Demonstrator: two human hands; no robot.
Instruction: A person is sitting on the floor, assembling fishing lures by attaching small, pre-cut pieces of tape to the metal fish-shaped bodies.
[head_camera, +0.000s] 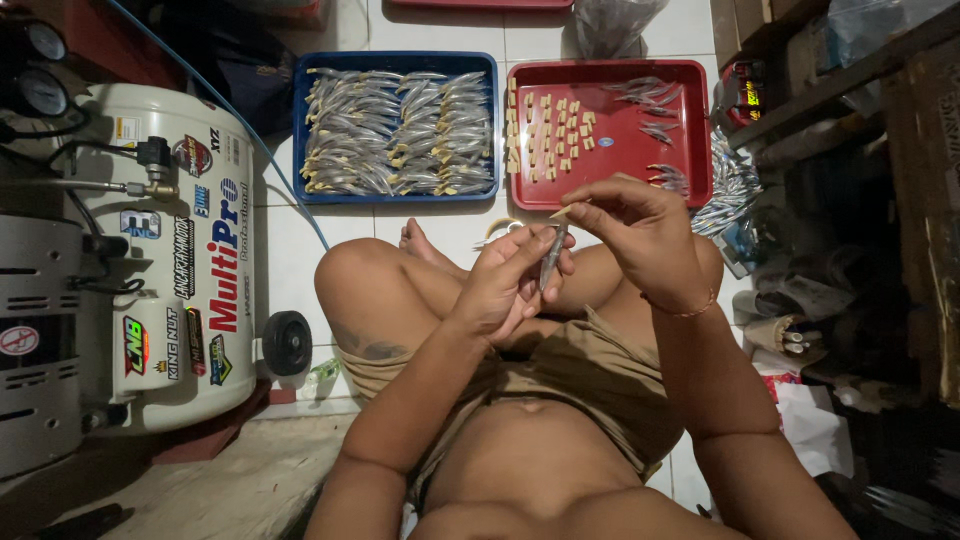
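Note:
I sit cross-legged on a tiled floor. My left hand (505, 283) grips a small silver fish-shaped lure (553, 255), held upright over my lap. My right hand (640, 232) pinches a small tan piece (563, 211) at the top end of the lure. Ahead of my knees lies a blue tray (299, 130) packed with several silver fish-shaped lures in rows. Next to it on the right is a red tray (620, 150) with several small tan pieces on its left side and a few silver lures on its right.
A white air compressor tank (170, 270) with gauges and a black wheel stands on the left, a blue hose (240, 120) running from it. Wooden shelving and clutter fill the right side. A heap of silver lures (730, 185) lies right of the red tray.

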